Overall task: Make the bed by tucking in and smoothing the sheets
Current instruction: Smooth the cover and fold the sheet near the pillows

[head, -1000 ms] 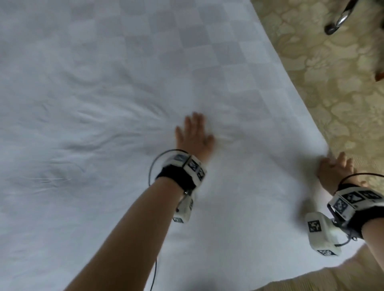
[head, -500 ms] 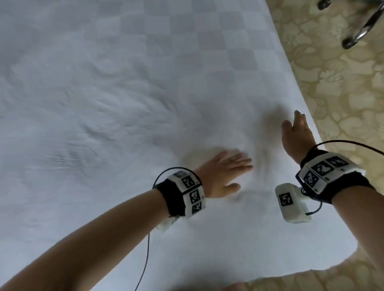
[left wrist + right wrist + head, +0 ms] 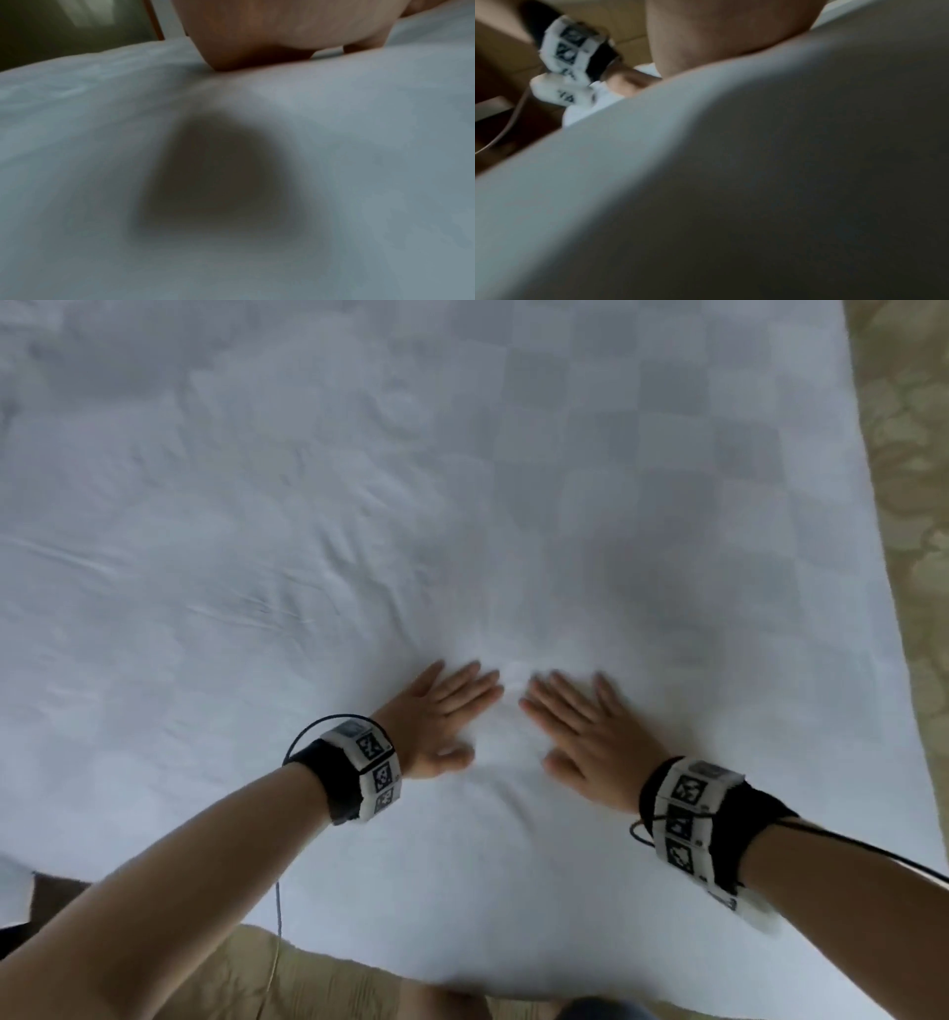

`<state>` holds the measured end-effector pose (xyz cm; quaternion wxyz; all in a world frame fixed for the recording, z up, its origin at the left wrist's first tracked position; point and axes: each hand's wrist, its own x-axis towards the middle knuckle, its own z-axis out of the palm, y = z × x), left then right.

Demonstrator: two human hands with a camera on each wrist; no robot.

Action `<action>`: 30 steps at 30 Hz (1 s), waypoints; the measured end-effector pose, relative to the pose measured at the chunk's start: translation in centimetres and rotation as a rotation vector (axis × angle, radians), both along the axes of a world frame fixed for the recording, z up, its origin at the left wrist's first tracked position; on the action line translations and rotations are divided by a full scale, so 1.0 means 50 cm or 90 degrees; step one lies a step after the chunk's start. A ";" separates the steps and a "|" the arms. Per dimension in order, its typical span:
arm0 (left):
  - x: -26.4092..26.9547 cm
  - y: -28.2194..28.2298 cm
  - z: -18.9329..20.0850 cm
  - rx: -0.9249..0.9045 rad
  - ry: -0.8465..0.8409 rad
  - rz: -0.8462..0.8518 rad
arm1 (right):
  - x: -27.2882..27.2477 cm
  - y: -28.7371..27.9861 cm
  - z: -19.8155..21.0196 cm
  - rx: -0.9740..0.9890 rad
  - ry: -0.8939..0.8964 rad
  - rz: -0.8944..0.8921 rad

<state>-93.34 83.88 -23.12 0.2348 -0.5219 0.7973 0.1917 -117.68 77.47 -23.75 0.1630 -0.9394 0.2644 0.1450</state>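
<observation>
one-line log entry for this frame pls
step: smoothing | left hand: flat on sheet | right hand: flat on sheet, fingertips near left | creases: remain on left side | carpet: beside bed

Both bare forearms reach forward from the lower corners of the head view and angle in toward each other. The left hand (image 3: pixel 436 719) lies palm down with its fingers straight and close together, pointing up and to the right, thumb spread toward the body. The right hand (image 3: pixel 590 731) lies palm down too, fingers straight and slightly fanned, pointing up and to the left, thumb out on its inner side. The fingertips of the two hands are near each other but apart. Each wrist wears a black band with white marker blocks and a thin cable
</observation>
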 end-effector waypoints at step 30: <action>0.364 0.042 0.285 -0.135 -0.037 0.508 | 0.488 -0.185 0.232 0.086 -0.148 -0.401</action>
